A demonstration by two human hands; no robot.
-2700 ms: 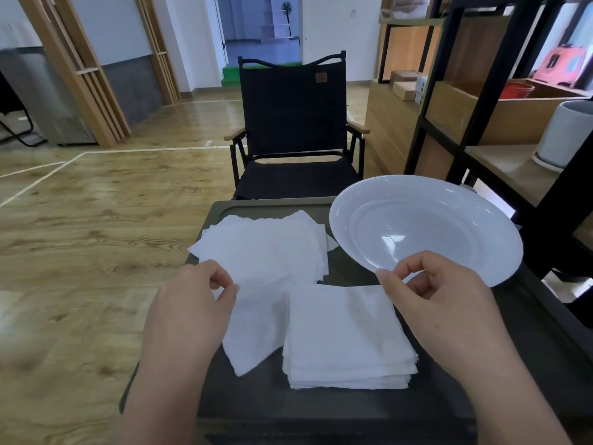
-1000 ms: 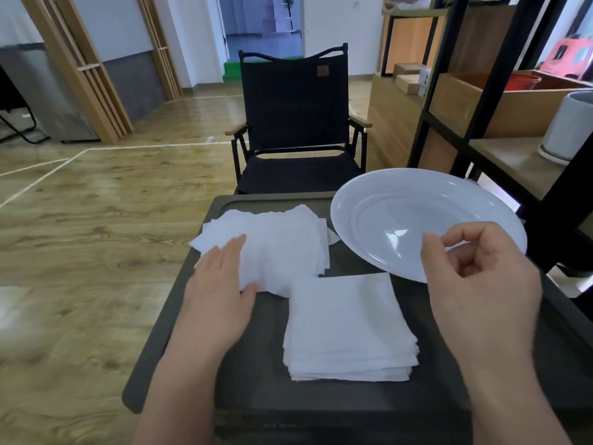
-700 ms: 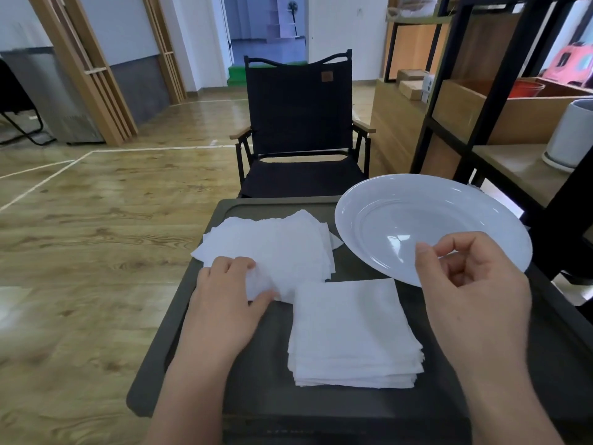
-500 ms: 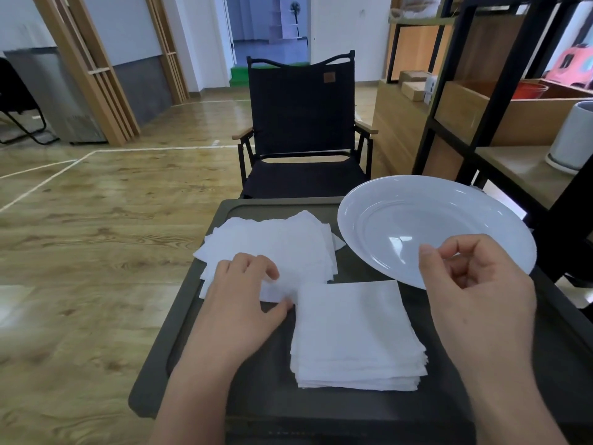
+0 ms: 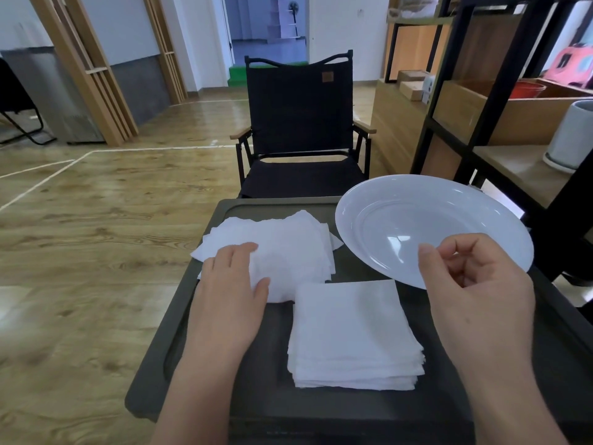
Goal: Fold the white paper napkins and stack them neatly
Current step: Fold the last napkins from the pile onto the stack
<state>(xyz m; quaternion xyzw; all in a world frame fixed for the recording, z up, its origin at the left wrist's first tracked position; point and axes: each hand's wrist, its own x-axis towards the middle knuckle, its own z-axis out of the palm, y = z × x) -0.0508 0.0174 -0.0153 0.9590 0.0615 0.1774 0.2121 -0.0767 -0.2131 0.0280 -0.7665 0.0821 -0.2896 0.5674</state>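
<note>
A neat stack of folded white napkins (image 5: 353,332) lies on the near middle of the dark table (image 5: 256,409). Behind it, to the left, sits a loose pile of unfolded napkins (image 5: 288,242). My left hand (image 5: 231,293) rests on that pile's near left corner. Its fingers are curled and, with the thumb, pinch the top napkin, which is bunched there. My right hand (image 5: 475,284) hovers over the near rim of a white plate (image 5: 348,226). Its fingers are loosely curled and hold nothing.
The plate takes up the table's far right. A black folding chair (image 5: 298,123) stands just beyond the table. A black-framed wooden shelf unit (image 5: 475,91) with a white pot (image 5: 574,136) is close on the right. Wood floor lies to the left.
My left hand lay flat on the loose pile, then curled its fingers and gathered the top napkin's near corner. My right hand has stayed almost still above the plate's rim.
</note>
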